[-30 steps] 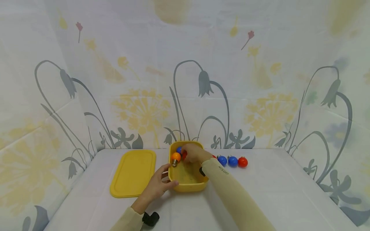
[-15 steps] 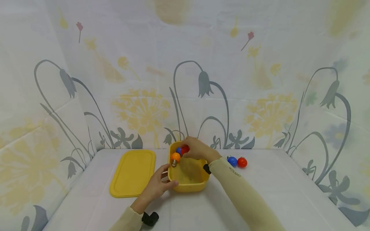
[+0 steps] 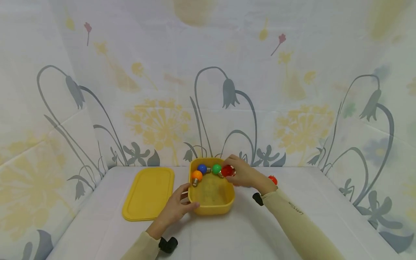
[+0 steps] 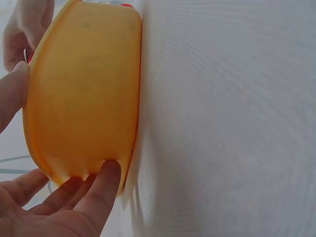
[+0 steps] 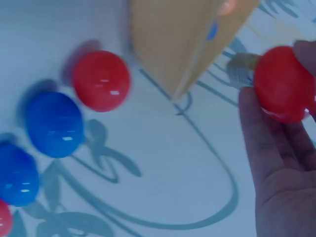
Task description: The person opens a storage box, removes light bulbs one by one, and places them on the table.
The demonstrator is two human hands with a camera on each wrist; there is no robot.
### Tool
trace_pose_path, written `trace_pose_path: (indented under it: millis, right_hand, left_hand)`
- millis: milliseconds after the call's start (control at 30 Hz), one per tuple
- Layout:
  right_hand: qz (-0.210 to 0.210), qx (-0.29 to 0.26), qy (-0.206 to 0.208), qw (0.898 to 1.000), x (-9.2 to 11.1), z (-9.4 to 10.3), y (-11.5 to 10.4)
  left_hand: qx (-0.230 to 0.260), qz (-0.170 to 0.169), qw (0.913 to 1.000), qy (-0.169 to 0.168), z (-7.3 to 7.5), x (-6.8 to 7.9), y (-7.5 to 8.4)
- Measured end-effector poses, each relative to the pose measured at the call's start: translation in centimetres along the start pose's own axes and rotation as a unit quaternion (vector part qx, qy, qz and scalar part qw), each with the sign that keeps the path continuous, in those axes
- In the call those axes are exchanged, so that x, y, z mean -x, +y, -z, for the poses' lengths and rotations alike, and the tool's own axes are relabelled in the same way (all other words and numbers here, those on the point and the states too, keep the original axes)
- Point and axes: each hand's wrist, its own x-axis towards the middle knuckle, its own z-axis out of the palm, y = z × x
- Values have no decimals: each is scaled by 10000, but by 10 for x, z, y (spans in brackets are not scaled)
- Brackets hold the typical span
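Observation:
My left hand [image 3: 175, 208] grips the near left corner of a yellow plastic container [image 3: 212, 210]; in the left wrist view its thumb is at the rim and its fingers [image 4: 106, 190] press the wall [image 4: 84, 94]. Over the container's right rim, my right hand [image 3: 243, 174] holds a red light bulb [image 3: 228, 170] between thumb and fingers. Its metal screw base shows in the right wrist view, where the red bulb [image 5: 282, 85] points base to the left. Inside the container lie an orange bulb [image 3: 197, 176], a blue bulb [image 3: 202, 168] and a green bulb [image 3: 216, 168].
A flat yellow lid [image 3: 149, 193] lies left of the container. Right of it, a row on the white table has a red bulb [image 5: 101, 80], a blue bulb [image 5: 54, 123], another blue bulb [image 5: 17, 175] and a red bulb [image 3: 273, 180]. A patterned curtain [image 3: 208, 90] hangs behind.
My right hand has risen and moved right from inside the container to its right rim, carrying the red bulb. The green bulb has come into sight. The left hand stays put.

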Motion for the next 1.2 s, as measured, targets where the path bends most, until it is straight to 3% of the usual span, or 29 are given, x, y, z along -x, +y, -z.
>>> trace_pose_path:
  millis: [367,767,1200]
  right_hand:
    - [270,109,548,9981,34,-9,40]
    - [-450,166,12,9988,45,-29,61]
    - [-558,453,-392,9966,51,-37,61]
  left_hand:
    - [-164,2,9998,97,1,-2,-2]
    - [-126,5,9999,59,0,-1,-2]
    - [-227,-38,9997,64,-1,-3,-6]
